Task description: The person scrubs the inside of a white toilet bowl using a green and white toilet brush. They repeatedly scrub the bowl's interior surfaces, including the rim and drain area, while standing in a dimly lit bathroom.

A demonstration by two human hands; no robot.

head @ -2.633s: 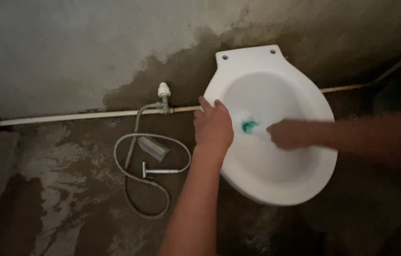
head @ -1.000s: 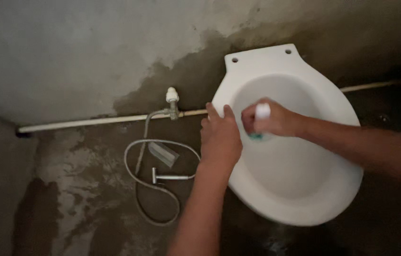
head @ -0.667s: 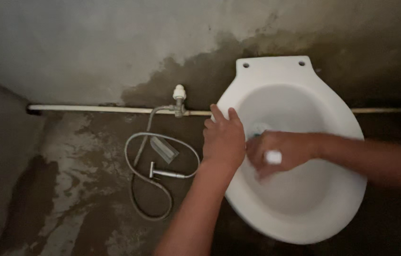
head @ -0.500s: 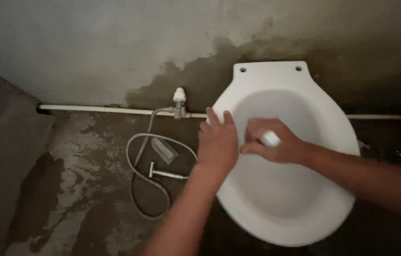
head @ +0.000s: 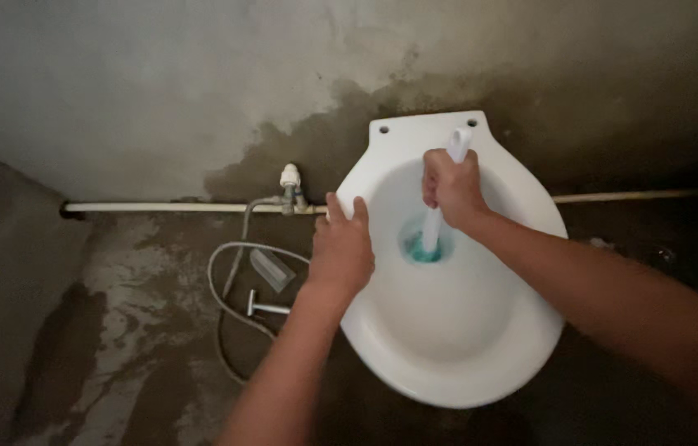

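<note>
A white toilet bowl (head: 481, 363) without a seat stands against a damp grey wall. My left hand (head: 340, 248) lies flat on the bowl's left rim, fingers pointing toward the wall. Over the back of the bowl, my right hand (head: 450, 186) is closed around the white handle of a toilet brush (head: 432, 231). The brush stands nearly upright, and its teal head (head: 421, 249) sits down in the bowl's drain hole.
A white pipe (head: 159, 206) runs along the foot of the wall, with a valve (head: 289, 180) on it. A metal hose (head: 225, 285) loops across the wet concrete floor to a spray nozzle (head: 266, 308). Beside it lies a small clear plastic piece (head: 270, 268).
My right hand has risen from low in the bowl to its back part, and the brush now stands upright with its teal head in the drain. My left hand stays on the rim.
</note>
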